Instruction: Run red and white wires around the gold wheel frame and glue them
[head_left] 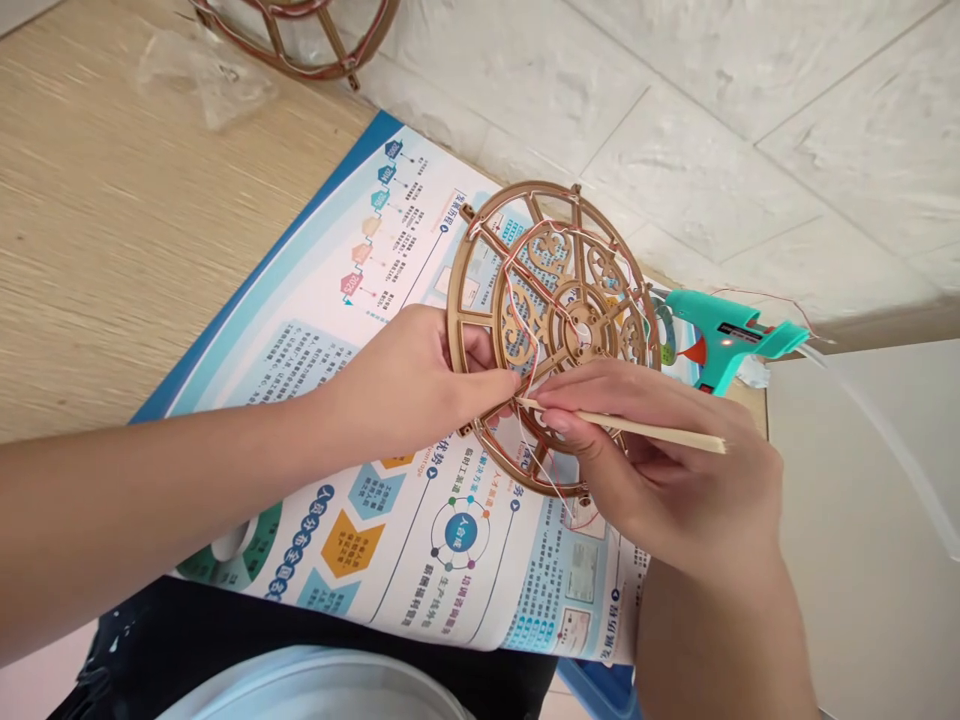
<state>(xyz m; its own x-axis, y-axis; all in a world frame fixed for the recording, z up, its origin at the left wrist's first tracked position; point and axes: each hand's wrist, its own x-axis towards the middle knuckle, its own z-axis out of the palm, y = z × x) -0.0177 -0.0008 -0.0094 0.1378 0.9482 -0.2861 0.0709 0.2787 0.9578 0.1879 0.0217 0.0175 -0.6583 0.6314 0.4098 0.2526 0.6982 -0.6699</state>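
My left hand (427, 375) grips the rim of a bronze-coloured openwork wheel (517, 250), its thumb pressed on a spoke. Scrollwork fills the wheel's inner ring, and it is held tilted above a printed poster. Thin red and white wires (517, 295) run along the spokes and rim, with loose ends hanging below. Pinched in my right hand (660, 450) is a slim wooden stick (652, 430). Its tip meets the spoke and wire right beside my left thumb. My right hand covers the wheel's lower right part.
A teal glue gun (731, 335) with a small light on and a pale cord stands right of the wheel. The poster (300, 350) covers much of the wooden table (112, 230). Another bronze frame (300, 70) and a clear plastic bag (210, 80) lie at the back. A white tub (322, 690) is at the bottom.
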